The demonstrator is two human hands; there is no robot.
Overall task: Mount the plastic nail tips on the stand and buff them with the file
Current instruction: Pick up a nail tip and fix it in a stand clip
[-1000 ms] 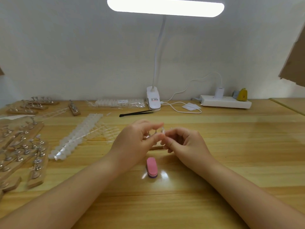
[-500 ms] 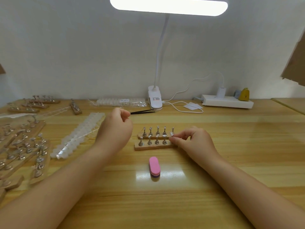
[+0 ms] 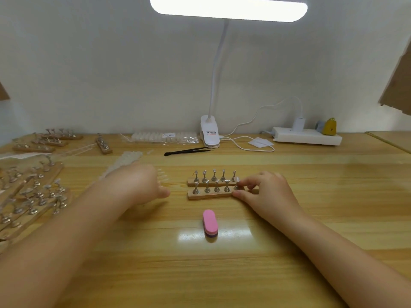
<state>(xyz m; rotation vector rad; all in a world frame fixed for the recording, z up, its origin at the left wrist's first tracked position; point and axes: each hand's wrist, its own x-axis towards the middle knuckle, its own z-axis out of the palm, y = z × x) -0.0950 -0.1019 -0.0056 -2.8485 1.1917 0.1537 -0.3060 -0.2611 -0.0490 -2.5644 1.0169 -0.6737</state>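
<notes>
Two hands are seen over the wooden desk [image 3: 289, 218]. The left hand [image 3: 138, 183] is blurred, so its grip cannot be told. The right hand [image 3: 264, 192] is curled at the right end of the stand [image 3: 211, 195], where a clear nail tip [image 3: 237, 180] is pinched on the end peg. The pink file [image 3: 209, 222] is laid just in front of the stand, untouched.

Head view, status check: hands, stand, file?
Right hand pinching the peg at the near stand's right end. Left hand blurred over the loose tips. Pink file untouched, nothing blocking.
</notes>
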